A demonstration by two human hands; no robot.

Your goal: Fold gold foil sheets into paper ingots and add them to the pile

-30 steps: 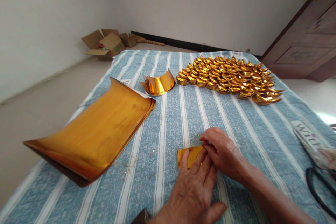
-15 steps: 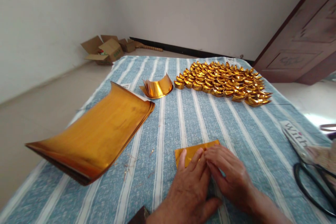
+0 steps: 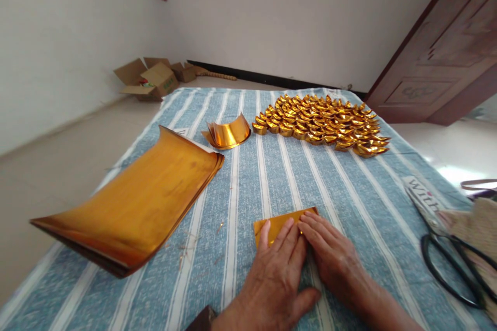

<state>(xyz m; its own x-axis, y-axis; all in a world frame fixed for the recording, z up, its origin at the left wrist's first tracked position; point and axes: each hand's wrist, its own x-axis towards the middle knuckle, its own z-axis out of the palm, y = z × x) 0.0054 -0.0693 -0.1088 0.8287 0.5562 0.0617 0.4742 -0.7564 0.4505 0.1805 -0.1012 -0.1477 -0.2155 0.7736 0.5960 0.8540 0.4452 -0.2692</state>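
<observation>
A small rectangle of gold foil paper (image 3: 285, 221) lies on the striped cloth in front of me, its near part covered by my hands. My left hand (image 3: 277, 269) rests flat on it, fingers spread and thumb held out to the right. Beside it, my right hand (image 3: 330, 248) lays its outstretched fingers over the paper's right side, the fingertips close to those of the left; its thumb is hidden. To the left is a large stack of curled gold foil sheets (image 3: 143, 196). A smaller curved stack of gold foil paper (image 3: 230, 133) sits farther back.
Rows of folded gold foil ingots (image 3: 318, 121) fill the back right of the cloth-covered table (image 3: 248, 186). Black-handled scissors (image 3: 440, 232) lie at the right edge by a beige knitted cloth (image 3: 481, 227). Cardboard boxes (image 3: 151, 80) stand on the floor behind, and a brown door (image 3: 430, 57) at right.
My right hand has flattened, its fingers now stretched over the paper's right side where they were bent before. My left hand stays in place. The view has shifted slightly.
</observation>
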